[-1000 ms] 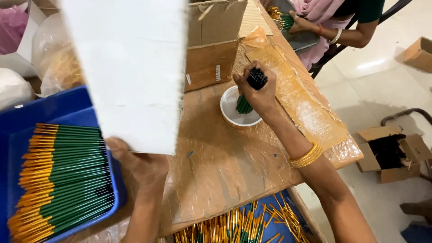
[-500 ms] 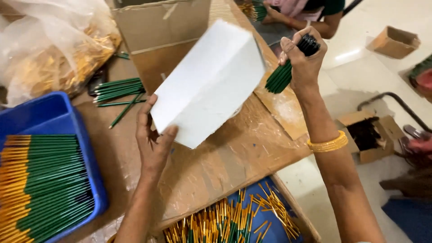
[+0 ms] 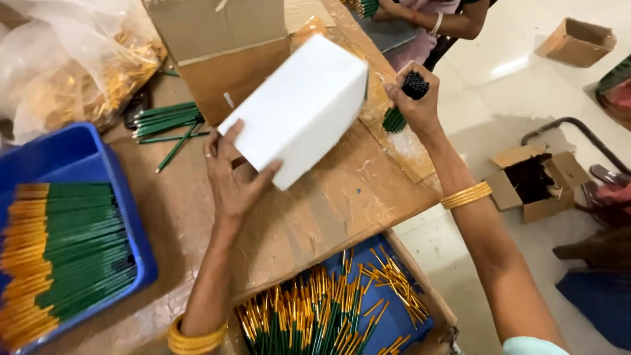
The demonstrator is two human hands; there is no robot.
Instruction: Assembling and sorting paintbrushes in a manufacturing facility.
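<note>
Since half a second back, the white box (image 3: 299, 108) is sitting lower and more tilted over the middle of the table (image 3: 315, 210), and the right hand (image 3: 413, 105) is coming down closer to its right end. Table's right edge is dropping off to bare floor just past that hand, so open room there; the far side is being crowded by a big cardboard box (image 3: 217, 56).

Left hand (image 3: 233, 174) is spread wide, palm under the white box's near corner, fingers gripping it. Right hand is clenched around a bundle of green pencils (image 3: 402, 105), just beside the box's end.

Loose green pencils (image 3: 167, 121) are lying behind the left hand. A blue tray (image 3: 85, 164) of pencils is filling the left edge, a second blue bin (image 3: 388, 315) is sitting below the near edge, and another person's hand (image 3: 394, 10) is working at the far corner.
</note>
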